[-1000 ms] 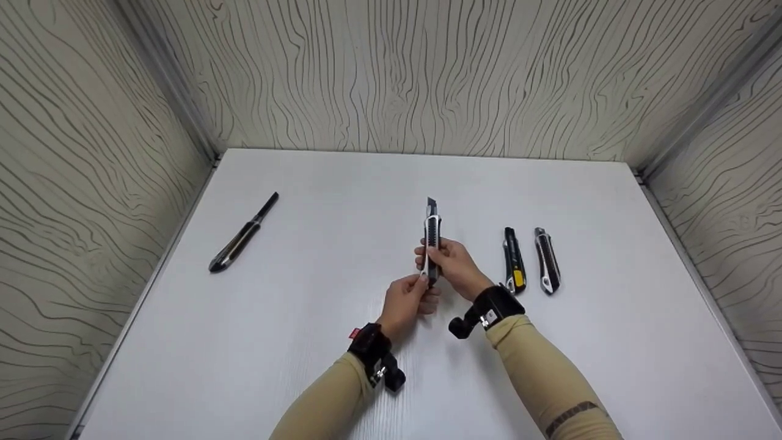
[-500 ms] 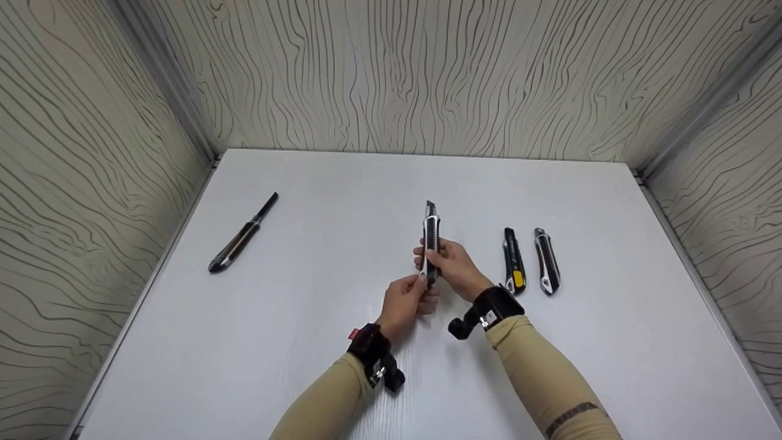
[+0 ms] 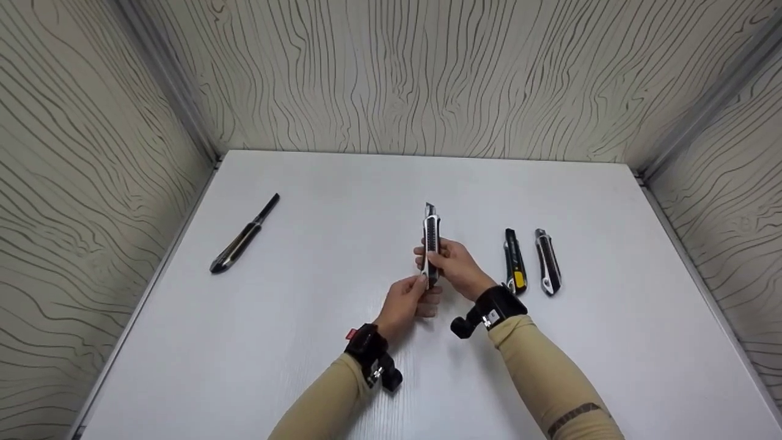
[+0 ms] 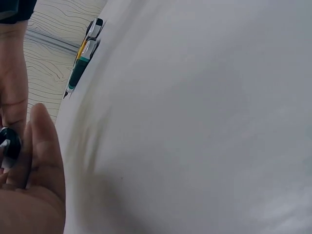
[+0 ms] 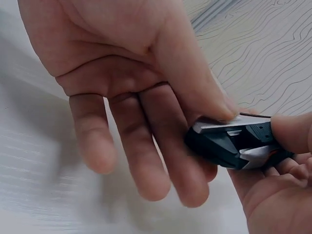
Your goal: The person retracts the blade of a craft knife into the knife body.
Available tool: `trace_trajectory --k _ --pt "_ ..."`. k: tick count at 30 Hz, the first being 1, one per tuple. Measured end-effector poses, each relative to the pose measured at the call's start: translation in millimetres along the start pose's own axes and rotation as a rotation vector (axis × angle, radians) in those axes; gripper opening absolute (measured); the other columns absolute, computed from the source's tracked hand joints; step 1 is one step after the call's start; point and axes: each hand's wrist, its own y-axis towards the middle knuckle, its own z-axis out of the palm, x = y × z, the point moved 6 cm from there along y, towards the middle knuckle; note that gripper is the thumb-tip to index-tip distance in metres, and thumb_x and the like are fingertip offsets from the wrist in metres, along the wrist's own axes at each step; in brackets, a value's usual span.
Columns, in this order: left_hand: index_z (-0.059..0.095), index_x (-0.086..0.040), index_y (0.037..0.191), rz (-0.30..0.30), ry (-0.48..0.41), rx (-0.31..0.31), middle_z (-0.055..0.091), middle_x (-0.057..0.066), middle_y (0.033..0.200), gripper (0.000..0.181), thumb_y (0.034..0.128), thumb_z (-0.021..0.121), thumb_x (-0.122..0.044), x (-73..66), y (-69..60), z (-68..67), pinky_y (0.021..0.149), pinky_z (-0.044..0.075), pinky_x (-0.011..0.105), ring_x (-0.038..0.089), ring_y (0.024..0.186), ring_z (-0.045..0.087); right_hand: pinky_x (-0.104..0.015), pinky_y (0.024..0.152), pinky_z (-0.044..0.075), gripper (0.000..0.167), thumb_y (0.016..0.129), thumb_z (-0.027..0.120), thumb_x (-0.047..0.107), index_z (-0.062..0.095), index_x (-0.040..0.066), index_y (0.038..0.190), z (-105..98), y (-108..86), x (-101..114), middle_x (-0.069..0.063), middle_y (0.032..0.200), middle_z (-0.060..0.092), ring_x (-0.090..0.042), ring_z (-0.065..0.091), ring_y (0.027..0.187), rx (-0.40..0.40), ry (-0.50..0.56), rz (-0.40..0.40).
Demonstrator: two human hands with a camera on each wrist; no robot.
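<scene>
**Slip risks in a two-handed hold**

Box cutter (image 3: 431,235) held over the middle of the white table (image 3: 293,354), far end forward, a short blade (image 3: 429,209) showing there. Right hand (image 3: 457,266) grips the handle around its middle, thumb laid along the face. Left hand (image 3: 401,304) pinches the near end; its other fingers hang loose in the right wrist view.

Chief hazard, by judgement: the right thumb sliding far along the handle towards the edge, should its pressure outrun the pinch. That pinch covers little of the handle, so a hard push or pull could twist the near end free. Whether the thumb sits on a slider is too small to tell.

A swing to the right could knock the yellow-and-black cutter (image 3: 515,261), with the silver-edged cutter (image 3: 548,263) just beyond. The slim knife (image 3: 243,235) lies well apart, left.
</scene>
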Motion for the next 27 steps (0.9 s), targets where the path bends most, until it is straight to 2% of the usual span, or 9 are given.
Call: trace_trajectory --k 5,12,20,27 --pt "0.058 0.015 0.114 0.025 0.0 0.03 0.071 0.022 0.101 0.039 0.1046 0.044 -0.02 -0.7 -0.6 1.4 0.068 0.059 0.027 0.014 0.079 0.068 -0.026 0.094 0.052 0.043 0.102 0.045 0.006 0.036 -0.007 0.142 -0.6 -0.8 0.0 -0.024 0.134 0.055 -0.014 0.065 0.104 -0.01 0.003 0.0" --pt "0.06 0.011 0.114 0.062 0.056 -0.007 0.072 0.02 0.102 0.035 0.1038 0.046 -0.02 -3.5 -2.9 -1.7 0.071 0.06 0.027 0.012 0.081 0.07 -0.029 0.094 0.053 0.04 0.103 0.046 0.011 0.042 -0.004 0.139 1.1 -3.0 -5.3 -0.018 0.131 0.061 -0.016 0.065 0.107 -0.063 0.048 0.027" --pt "0.063 0.007 0.11 0.036 0.06 -0.035 0.073 0.014 0.097 0.031 0.1036 0.047 -0.02 -3.1 0.2 -3.0 0.072 0.06 0.029 0.011 0.079 0.068 -0.027 0.09 0.054 0.039 0.103 0.048 0.014 0.047 -0.009 0.134 2.3 -4.1 -8.8 -0.016 0.118 0.067 -0.014 0.067 0.099 -0.116 0.074 0.004" --pt "0.063 0.011 0.105 0.019 0.016 -0.071 0.072 0.011 0.086 0.033 0.1027 0.048 -0.018 -0.8 1.1 -1.6 0.062 0.056 0.025 0.013 0.072 0.067 -0.026 0.088 0.055 0.036 0.102 0.047 0.011 0.048 -0.009 0.133 3.2 -6.3 -7.1 -0.016 0.117 0.067 -0.013 0.067 0.098 -0.147 0.059 -0.001"
